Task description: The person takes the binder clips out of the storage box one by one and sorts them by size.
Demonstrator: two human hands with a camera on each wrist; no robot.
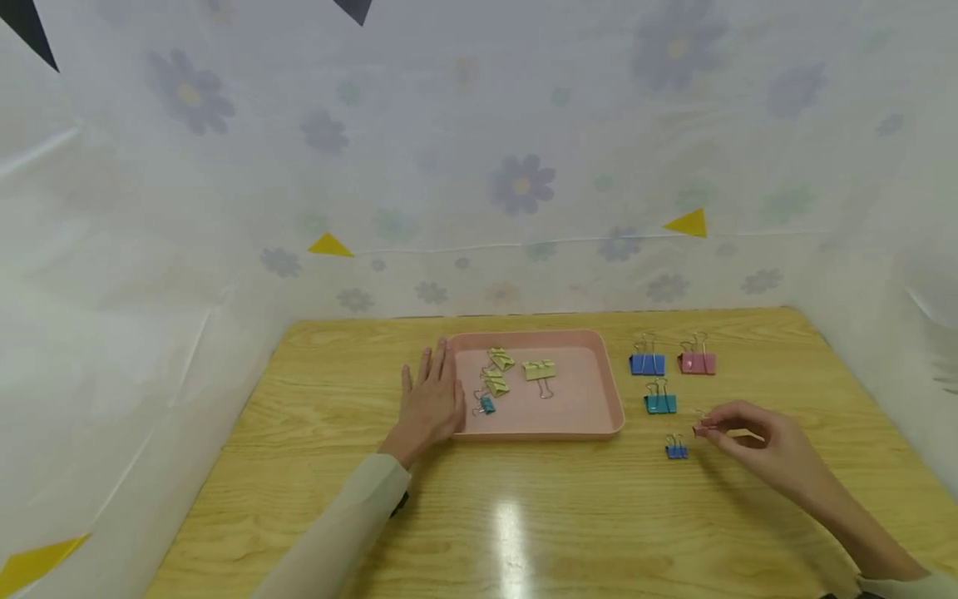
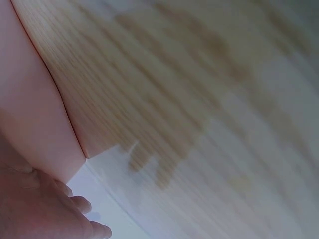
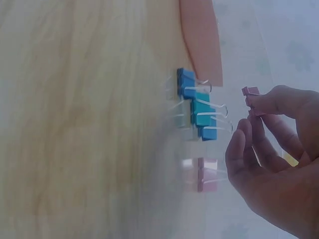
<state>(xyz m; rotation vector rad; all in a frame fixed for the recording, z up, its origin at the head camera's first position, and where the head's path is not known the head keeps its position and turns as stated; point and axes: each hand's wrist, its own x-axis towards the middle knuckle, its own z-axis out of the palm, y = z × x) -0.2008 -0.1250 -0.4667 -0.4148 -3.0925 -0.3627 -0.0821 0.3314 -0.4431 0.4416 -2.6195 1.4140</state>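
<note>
Pinching small pink clip point(image 3: 253, 91) in fingers of right hand point(image 1: 774, 449), yellow clips point(image 1: 535, 372) in head view only, left hand point(image 1: 430, 403), fingers apart, at left edge of tray point(image 1: 587, 408), wide surface point(image 1: 441, 528) nearside.

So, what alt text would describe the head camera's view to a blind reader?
A right hand pinches a small pink binder clip near four more binder clips: two blue, one teal, one pink. The left hand touches a pink tray holding three yellow-green binder clips and a small teal binder clip, on a wood-grain table.
</note>
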